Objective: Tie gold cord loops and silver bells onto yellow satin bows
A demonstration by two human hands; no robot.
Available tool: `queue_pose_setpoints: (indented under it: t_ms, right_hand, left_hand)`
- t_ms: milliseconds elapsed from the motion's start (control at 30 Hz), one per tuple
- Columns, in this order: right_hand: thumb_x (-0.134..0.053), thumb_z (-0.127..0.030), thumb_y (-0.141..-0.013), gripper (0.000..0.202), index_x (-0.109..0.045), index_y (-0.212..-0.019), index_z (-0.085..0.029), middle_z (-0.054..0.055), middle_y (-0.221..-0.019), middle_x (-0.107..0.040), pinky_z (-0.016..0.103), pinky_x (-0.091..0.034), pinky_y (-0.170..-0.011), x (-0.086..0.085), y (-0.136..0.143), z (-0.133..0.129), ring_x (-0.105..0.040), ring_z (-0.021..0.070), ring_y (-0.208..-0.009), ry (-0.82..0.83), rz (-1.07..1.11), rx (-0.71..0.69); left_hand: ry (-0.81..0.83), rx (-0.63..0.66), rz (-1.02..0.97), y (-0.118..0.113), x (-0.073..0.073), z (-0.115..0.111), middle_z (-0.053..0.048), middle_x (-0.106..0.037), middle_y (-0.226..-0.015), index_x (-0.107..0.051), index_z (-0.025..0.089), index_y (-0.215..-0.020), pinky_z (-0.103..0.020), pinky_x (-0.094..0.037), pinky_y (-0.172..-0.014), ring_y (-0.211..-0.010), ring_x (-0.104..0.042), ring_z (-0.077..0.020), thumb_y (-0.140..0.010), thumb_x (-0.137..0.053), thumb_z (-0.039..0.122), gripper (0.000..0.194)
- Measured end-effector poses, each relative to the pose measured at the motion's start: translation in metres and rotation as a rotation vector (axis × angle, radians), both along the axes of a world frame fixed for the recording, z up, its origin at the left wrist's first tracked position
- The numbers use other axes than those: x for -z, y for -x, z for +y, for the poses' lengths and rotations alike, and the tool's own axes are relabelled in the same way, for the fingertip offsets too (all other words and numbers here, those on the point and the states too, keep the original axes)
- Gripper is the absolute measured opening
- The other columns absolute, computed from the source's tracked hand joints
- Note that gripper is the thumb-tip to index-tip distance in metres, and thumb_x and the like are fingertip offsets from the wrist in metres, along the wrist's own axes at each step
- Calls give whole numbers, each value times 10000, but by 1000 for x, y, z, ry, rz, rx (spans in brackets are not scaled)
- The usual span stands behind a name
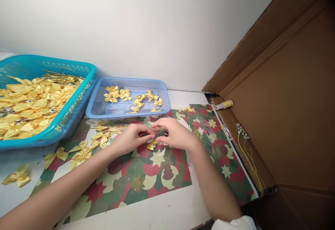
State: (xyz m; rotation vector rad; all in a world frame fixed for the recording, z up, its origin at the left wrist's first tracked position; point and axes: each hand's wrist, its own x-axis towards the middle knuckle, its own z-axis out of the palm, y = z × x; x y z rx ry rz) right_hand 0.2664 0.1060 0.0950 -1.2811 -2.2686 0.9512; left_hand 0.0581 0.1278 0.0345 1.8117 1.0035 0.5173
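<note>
My left hand point(132, 137) is closed in a pinch, thumb and forefinger together over the middle of the patterned sheet. Facing it, my right hand point(176, 133) curls inward with its fingertips almost touching the left ones. Just below the fingertips is a small yellow satin bow point(151, 145) with a silvery bell point(155, 145). What the fingers pinch above the bow is too thin and too blurred to make out. Beside my left forearm lie several loose yellow bows point(82, 152) and a bundle of thin gold cords point(112, 128).
A turquoise basket point(90, 70) full of yellow bows and bells stands at left. Behind my hands is a blue basket point(128, 81) holding a few bows. To the right, a thread cone point(224, 105) and silvery bells point(242, 131) lie along the cardboard wall point(282, 94).
</note>
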Motion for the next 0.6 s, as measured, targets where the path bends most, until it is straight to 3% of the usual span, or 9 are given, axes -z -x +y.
queue_pose_setpoints:
  t_ms: [133, 267, 333, 467, 600]
  right_hand:
    - [-639, -38, -856, 265, -712, -1058, -192, 73, -1091, -743, 306, -477, -811, 14, 18, 2, -652, 220, -1022, 89, -57, 11]
    - [-670, -108, -876, 98, -722, -850, -188, 25, -778, -724, 255, -399, -637, 16, 18, 4, -636, 165, -724, 111, -126, 76]
    - [-678, -144, -885, 132, -708, -764, -185, 8, -684, -685, 254, -357, -604, 15, 16, 5, -585, 147, -643, 97, -143, 95]
    - [-636, -148, -906, 229, -683, -684, -181, -14, -639, -646, 245, -321, -573, 15, 15, 6, -513, 118, -587, 80, -123, 111]
    - [-613, -127, -893, 193, -706, -733, -184, -23, -641, -638, 232, -311, -555, 17, 16, 7, -500, 109, -577, 54, -41, 137]
  left_hand:
    - [32, -1, -19, 2, -2, 1, -20, -708, -637, -744, 181, -725, -246, -455, -531, -582, -594, -172, -851, -636, 441, 309]
    - [52, -12, -13, 5, -2, 1, -26, -722, -625, -757, 180, -755, -252, -450, -509, -565, -606, -180, -850, -639, 466, 323]
    - [53, -15, -6, 6, -3, 1, -30, -737, -639, -764, 180, -772, -255, -451, -508, -566, -616, -184, -841, -649, 476, 326]
    - [42, -11, 9, 6, -4, 1, -22, -748, -646, -748, 184, -749, -254, -454, -516, -570, -626, -182, -827, -651, 444, 289]
    - [4, -14, 30, 5, -6, 0, 18, -686, -558, -723, 193, -719, -245, -415, -503, -523, -584, -159, -811, -648, 384, 225]
